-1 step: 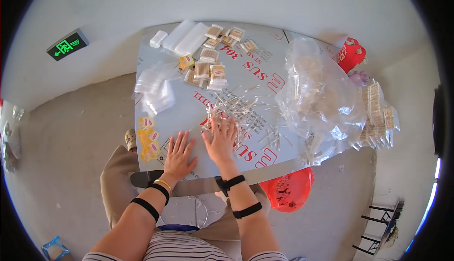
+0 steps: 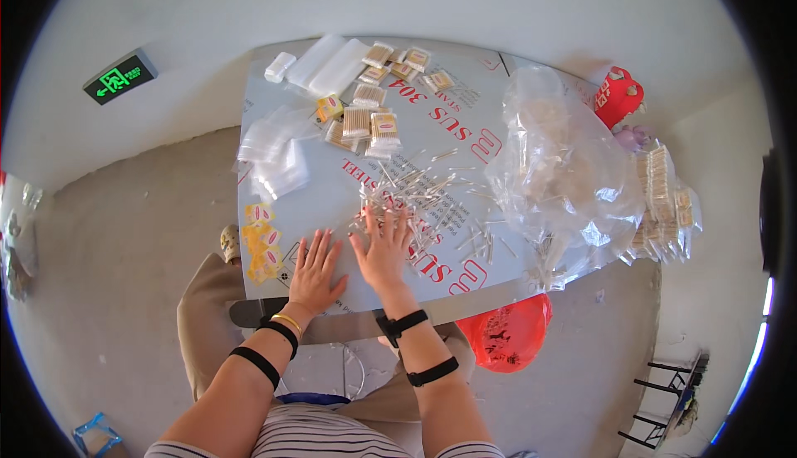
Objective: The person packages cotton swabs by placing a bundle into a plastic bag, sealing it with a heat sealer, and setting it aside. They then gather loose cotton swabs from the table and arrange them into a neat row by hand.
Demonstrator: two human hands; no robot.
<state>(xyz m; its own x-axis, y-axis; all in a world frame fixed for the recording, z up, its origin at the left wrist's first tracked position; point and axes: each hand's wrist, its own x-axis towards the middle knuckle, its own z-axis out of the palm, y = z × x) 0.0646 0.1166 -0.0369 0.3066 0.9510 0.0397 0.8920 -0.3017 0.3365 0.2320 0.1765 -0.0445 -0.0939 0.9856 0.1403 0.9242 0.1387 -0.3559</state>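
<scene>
Right hand [image 2: 383, 254] slightly back, at loose swabs [image 2: 388, 197]

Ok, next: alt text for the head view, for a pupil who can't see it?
A person's right hand touches a heap of loose cotton swabs on a table; the left hand lies palm down nearby. Packed swabs lie beyond, small clear bags and yellow cards left, a large clear bag right.

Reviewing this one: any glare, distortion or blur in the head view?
Head view: glare whitens spots on the big bag, and a strip at the right rim glows; same head view: fisheye bows the table; head view: the right hand looks fairly sharp, but piled swabs run together.
</scene>
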